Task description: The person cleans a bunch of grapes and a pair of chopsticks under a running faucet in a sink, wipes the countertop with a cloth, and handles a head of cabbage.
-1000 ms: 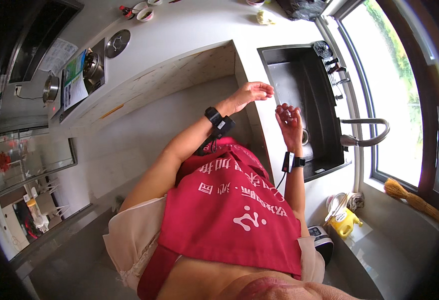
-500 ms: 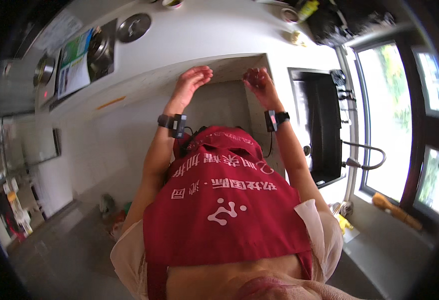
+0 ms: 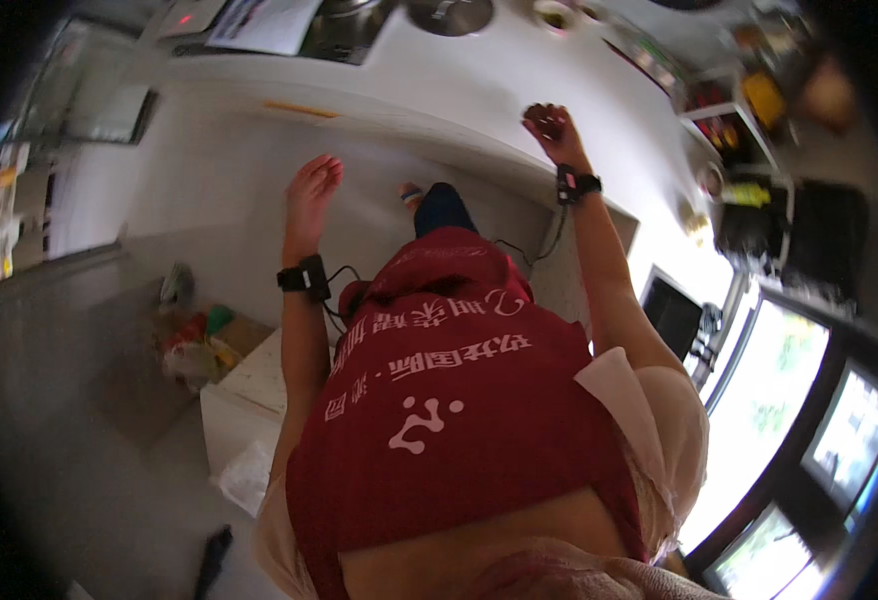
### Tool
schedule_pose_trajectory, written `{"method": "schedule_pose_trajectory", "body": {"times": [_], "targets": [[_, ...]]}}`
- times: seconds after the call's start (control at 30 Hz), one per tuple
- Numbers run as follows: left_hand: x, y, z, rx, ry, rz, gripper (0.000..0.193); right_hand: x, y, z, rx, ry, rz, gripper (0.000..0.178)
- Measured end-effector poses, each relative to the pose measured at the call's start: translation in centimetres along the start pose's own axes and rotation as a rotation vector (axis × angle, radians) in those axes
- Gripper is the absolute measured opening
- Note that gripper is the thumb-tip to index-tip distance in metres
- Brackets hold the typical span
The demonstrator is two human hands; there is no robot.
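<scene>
My left hand (image 3: 314, 195) hangs in the air on the left, below the counter's front edge. Its fingers are stretched out loosely, and nothing shows in them. My right hand (image 3: 559, 138) is raised further off, in front of the white counter top (image 3: 519, 90). Its fingers are curled in, dark and slightly blurred; whether they hold something small, I cannot make out. Each wrist wears a black strapped device with a cable. A dark red apron (image 3: 449, 400) covers my front, and a foot (image 3: 412, 196) in a sandal shows past it.
On the counter stand a pot (image 3: 351, 8), a round lid (image 3: 449, 14) and a small bowl (image 3: 554, 15). A black sink (image 3: 671, 315) and windows lie right. Bags (image 3: 199, 350) and a white cabinet (image 3: 239, 415) are at lower left. A shelf rack (image 3: 734, 115) stands far right.
The view has turned: counter things have shifted right and up, the sink and windows down. My hands have moved apart, the left one lower and the right one higher in the picture.
</scene>
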State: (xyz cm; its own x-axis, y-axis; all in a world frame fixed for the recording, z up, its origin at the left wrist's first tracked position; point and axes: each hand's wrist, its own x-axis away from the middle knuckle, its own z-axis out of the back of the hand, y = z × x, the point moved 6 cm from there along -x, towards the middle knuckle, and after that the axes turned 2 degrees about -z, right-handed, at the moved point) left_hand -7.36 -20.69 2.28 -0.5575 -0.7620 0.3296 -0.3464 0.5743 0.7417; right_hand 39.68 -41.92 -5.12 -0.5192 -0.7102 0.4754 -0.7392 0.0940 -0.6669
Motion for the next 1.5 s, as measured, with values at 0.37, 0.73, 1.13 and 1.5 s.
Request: {"method": "schedule_pose_trajectory", "body": {"times": [0.37,0.73,1.13,1.5], "targets": [[1.6,4.5,11.9,0.068,0.155,0.004,0.033,11.6,4.1,-1.0,-0.188,-0.079,-0.061,0.022],[-10.8,4.5,25.6,0.149,0.426,0.064,0.034,14.2,4.6,-4.9,-0.237,0.03,-0.015,0.022],[-25.4,-10.1,26.9,0.171,0.426,0.217,0.02,23.5,4.7,-3.3,-0.361,0.215,0.092,0.024],[-27.7,-8.8,26.5,0.134,0.303,0.197,0.029,21.2,10.3,-2.6,-0.442,0.289,0.195,0.019]]}}
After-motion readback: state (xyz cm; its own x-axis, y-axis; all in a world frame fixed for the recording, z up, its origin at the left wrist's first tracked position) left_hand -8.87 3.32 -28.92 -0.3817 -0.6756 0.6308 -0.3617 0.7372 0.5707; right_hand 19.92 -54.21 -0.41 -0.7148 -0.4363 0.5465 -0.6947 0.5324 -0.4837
